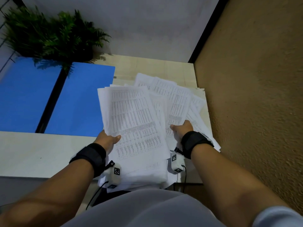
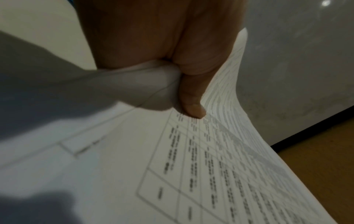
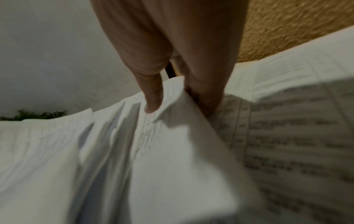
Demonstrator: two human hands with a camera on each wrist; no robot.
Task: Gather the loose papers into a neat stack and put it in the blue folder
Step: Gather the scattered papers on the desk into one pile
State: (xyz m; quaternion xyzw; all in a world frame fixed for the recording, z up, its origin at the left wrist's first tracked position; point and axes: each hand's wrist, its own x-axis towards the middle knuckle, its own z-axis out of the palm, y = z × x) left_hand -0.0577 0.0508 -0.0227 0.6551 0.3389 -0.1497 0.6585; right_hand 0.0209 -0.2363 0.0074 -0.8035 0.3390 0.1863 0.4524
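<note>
A bundle of printed sheets (image 1: 134, 122) is raised off the table, and my left hand (image 1: 109, 140) grips its near left edge, thumb on top. In the left wrist view the thumb (image 2: 191, 104) presses the printed sheets (image 2: 210, 166) against the fingers below. Right of it, loose papers (image 1: 178, 99) lie fanned over the table. My right hand (image 1: 182, 128) pinches some of these loose papers (image 3: 172, 151), thumb on top and fingers under them. The blue folder (image 1: 78, 99) lies open and flat at the left, apart from both hands.
A green potted plant (image 1: 49, 33) stands at the back left, overhanging the folder. The table (image 1: 32, 153) ends at a textured brown wall (image 1: 254, 95) on the right. A grey wall (image 1: 147, 25) runs behind. More sheets hang over the table's near edge by my waist.
</note>
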